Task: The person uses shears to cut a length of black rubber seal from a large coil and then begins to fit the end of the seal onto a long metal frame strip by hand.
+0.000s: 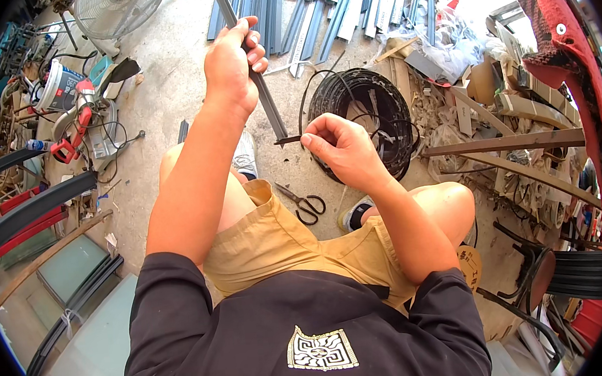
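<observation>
A worker's left hand (229, 67) clasps a grey bar (267, 105) left of a black coil (325, 100) as the right hand (342, 148) pinches a black strip (290, 140) at the bar's near end, where steady alignment probably helps

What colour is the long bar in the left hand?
The long bar is dark grey, seen in the head view.

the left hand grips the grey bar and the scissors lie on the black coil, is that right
No: the head view shows the scissors on the floor, not the black coil. The left hand does grip the grey bar.
</observation>
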Demonstrator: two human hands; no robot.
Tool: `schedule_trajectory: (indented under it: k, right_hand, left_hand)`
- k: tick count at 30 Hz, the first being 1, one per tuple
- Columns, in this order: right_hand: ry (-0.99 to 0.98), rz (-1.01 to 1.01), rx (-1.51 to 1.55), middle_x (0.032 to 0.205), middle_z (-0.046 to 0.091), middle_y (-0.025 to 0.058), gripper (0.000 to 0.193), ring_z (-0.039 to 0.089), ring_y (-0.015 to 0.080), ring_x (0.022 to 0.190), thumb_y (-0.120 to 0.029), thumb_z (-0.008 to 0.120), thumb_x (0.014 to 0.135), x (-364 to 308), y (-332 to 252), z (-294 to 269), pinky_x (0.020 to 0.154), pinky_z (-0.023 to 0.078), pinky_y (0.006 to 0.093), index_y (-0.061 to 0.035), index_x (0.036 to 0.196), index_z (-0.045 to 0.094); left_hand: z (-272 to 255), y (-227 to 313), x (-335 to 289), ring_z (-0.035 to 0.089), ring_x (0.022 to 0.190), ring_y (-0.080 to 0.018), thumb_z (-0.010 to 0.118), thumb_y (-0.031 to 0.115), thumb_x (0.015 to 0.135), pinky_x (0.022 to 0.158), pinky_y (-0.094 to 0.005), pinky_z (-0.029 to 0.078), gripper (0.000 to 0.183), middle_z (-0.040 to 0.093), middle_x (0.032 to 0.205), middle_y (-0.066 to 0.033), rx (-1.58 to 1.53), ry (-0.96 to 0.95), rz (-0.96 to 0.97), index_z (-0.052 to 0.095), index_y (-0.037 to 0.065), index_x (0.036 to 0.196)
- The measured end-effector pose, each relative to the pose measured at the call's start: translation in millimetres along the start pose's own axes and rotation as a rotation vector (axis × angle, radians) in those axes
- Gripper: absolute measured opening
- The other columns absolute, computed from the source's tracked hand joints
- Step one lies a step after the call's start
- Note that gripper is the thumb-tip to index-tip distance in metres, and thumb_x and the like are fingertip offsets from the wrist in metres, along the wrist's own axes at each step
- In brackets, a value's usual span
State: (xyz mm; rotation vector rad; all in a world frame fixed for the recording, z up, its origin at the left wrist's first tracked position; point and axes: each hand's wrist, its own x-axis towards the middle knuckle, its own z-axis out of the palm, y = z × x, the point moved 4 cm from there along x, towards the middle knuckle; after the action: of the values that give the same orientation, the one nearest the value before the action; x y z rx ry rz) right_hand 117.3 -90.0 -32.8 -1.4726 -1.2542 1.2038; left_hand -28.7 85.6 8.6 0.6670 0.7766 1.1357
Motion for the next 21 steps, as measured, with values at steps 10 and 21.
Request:
schedule_trajectory:
  k: [10, 21]
  right_hand:
    - [-0.028, 0.036, -0.025, 0.084, 0.070, 0.0009, 0.020, 0.061, 0.0049, 0.076, -0.018, 0.077, 0.098, 0.5, 0.5, 2.5, 0.071, 0.054, 0.0249, 0.0013, 0.100, 0.071]
    - [-0.014, 0.007, -0.075, 0.080, 0.068, -0.0003, 0.019, 0.057, 0.0042, 0.072, -0.017, 0.077, 0.098, 0.2, -2.4, 3.3, 0.067, 0.051, 0.0250, 0.0008, 0.098, 0.071]
  left_hand:
    - [8.9, -15.2, -9.7, 0.042, 0.061, -0.0065, 0.058, 0.015, 0.106, 0.054, -0.0237, 0.036, 0.018, 0.052, 0.082, 0.0017, 0.091, -0.054, -0.127, 0.061, 0.003, 0.118]
    - [21.2, -21.7, -18.2, 0.038, 0.060, -0.0041, 0.057, 0.016, 0.108, 0.051, -0.0212, 0.033, 0.017, 0.051, 0.081, 0.0035, 0.143, -0.151, -0.172, 0.063, 0.003, 0.117]
